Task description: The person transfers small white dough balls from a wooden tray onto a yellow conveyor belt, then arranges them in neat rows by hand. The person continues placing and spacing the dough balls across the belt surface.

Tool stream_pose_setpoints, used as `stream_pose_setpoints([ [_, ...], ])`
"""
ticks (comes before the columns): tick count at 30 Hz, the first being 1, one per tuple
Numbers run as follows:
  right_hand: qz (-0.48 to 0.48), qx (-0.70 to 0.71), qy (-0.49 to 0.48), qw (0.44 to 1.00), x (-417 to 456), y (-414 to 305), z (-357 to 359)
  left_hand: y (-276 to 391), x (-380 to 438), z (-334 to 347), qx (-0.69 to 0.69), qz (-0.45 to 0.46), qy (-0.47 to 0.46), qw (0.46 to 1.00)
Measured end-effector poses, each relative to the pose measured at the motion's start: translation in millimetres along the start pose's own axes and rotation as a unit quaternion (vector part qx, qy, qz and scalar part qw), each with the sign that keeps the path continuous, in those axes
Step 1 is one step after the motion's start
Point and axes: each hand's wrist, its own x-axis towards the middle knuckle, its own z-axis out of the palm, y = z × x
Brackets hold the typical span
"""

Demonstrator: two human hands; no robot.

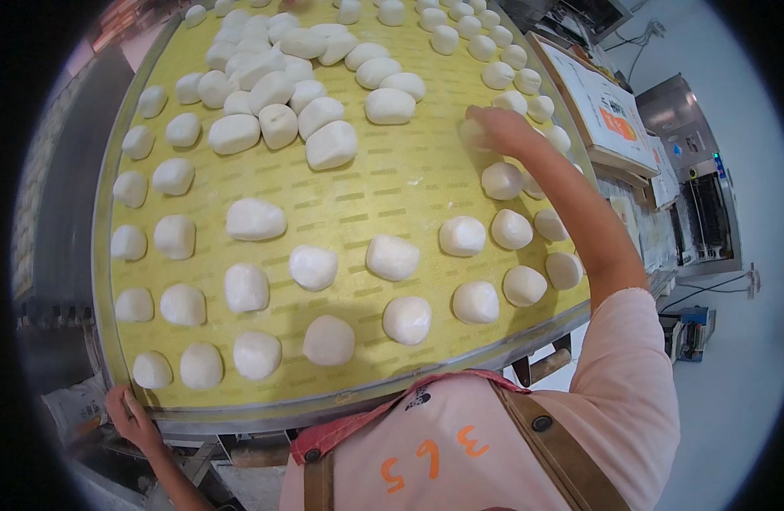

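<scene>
Many white dough pieces lie on a yellow mesh tray with a metal frame [366, 401]. My right hand [491, 129] reaches over the right part of the tray, its fingers blurred at a pale dough piece [473, 135]; whether it grips the piece is unclear. Just below that hand sits a round dough piece [501, 181]. My left hand [130, 415] is at the tray's near left corner, fingers around or against the frame, close to another dough piece [152, 370]. A heaped group of oblong dough pieces [272, 91] lies towards the upper left of the mesh.
To the right stand a flat box with printing [596, 102] and a steel appliance [705, 185]. A grey metal machine [72, 185] is left of the tray. A white bag [75, 405] lies low at the left. Part of another person's hand shows at the top edge.
</scene>
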Motion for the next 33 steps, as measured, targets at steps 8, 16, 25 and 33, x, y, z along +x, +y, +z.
stream_pose_setpoints([
  [8,-0.125,0.017,0.122,0.985,28,-98,-33,1,-1,-2,0.015,-0.016,0.008,1.000],
  [16,-0.162,-0.001,0.193,0.968,51,-142,-3,-6,-3,0,-0.003,-0.018,0.004,1.000],
  [25,-0.172,0.155,0.030,0.972,45,-99,-18,-2,-1,0,-0.001,-0.018,0.002,1.000],
  [33,-0.012,0.278,0.052,0.959,67,4,-29,4,2,-1,-0.003,-0.012,-0.003,1.000],
])
